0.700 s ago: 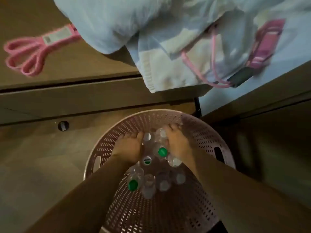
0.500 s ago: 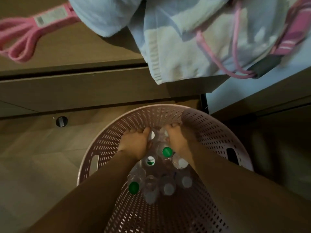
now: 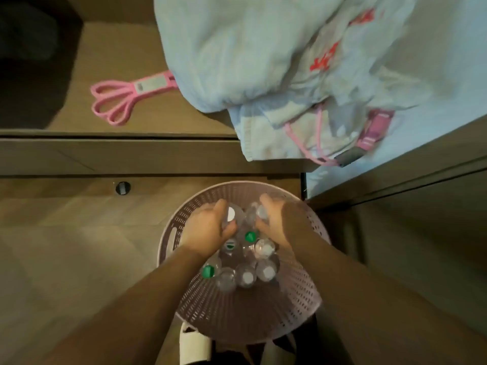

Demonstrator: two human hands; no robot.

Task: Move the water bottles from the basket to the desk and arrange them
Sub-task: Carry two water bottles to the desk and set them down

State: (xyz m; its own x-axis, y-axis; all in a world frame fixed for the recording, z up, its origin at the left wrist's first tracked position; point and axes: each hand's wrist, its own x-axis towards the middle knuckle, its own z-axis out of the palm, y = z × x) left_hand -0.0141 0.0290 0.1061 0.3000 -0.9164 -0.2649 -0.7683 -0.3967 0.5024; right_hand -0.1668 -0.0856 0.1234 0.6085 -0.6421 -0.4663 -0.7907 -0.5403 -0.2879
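A round pink perforated basket [image 3: 297,306] stands on the floor below me, holding several clear water bottles [image 3: 247,276] seen from above, some with green caps [image 3: 208,271], some with white. My left hand [image 3: 208,229] grips a white-capped bottle [image 3: 231,214] at the basket's far side. My right hand [image 3: 279,219] curls round a second clear bottle [image 3: 257,213] beside it. Both bottles appear raised above the others. The brown desk [image 3: 126,51] lies beyond the basket.
A pink looped resistance band [image 3: 118,97] lies on the desk. A pale blue garment [image 3: 276,61] with a pink cord covers the desk's right part and hangs over its edge. A dark mass [image 3: 29,54] sits at far left. White slippers [image 3: 193,346] show below the basket.
The view has tilted up, showing more of the desk. Both hands have closed round bottles at the basket's far side and appear to have lifted them slightly.
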